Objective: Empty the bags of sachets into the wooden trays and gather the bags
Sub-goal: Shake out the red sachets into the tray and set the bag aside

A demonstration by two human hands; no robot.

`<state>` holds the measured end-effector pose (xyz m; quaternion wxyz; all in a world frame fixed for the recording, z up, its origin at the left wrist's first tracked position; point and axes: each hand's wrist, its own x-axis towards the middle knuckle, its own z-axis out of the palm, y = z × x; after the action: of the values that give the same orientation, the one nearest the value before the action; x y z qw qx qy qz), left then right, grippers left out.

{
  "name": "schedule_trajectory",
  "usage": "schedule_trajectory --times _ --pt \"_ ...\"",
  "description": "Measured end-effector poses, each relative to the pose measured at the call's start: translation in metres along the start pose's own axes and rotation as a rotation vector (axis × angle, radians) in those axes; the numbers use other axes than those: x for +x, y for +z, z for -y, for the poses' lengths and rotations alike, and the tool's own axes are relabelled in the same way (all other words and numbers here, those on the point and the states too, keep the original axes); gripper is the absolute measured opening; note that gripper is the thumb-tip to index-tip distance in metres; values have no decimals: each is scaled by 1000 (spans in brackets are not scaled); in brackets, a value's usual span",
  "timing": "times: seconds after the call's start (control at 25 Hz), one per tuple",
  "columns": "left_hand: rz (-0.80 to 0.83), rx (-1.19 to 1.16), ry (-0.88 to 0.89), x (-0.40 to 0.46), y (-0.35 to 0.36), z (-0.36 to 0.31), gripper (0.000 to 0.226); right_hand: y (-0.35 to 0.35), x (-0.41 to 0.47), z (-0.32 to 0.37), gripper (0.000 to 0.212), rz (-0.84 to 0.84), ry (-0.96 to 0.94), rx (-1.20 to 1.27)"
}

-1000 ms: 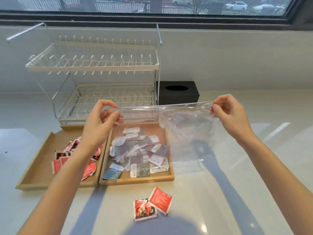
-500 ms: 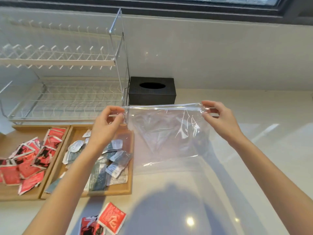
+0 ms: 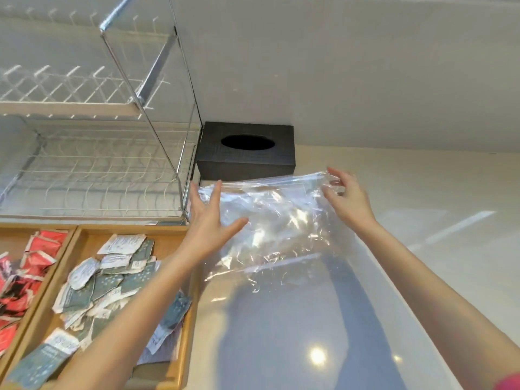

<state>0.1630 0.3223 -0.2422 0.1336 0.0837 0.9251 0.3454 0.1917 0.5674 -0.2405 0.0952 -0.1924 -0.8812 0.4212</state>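
Both hands meet an empty clear plastic bag on the white counter, left hand flat with fingers spread, right hand pinching its top corner, wooden tray of blue-grey sachets left of them.

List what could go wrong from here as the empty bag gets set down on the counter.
1. The clear bag looks light and crinkled. The left hand lies flat and open on it, and only the right hand pinches an edge, so it may slide on the glossy counter.
2. The left forearm crosses the tray of grey-blue sachets; pulling back could brush some over the tray's rim.
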Motion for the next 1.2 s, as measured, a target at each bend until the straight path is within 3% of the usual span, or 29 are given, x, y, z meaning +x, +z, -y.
schedule_trajectory --times 0.28,0.44,0.84,1.2 --pt "-11 337 74 24 35 33 66 35 2 -41 53 209 -19 -248" --pt "-6 436 115 25 34 35 60 38 -5 -41 55 191 -70 -403" --pt "-28 415 169 -42 -11 24 57 30 -77 30 58 255 -271 -458" --pt "-116 298 152 -152 -56 77 62 73 -194 88 55 300 -368 -289"
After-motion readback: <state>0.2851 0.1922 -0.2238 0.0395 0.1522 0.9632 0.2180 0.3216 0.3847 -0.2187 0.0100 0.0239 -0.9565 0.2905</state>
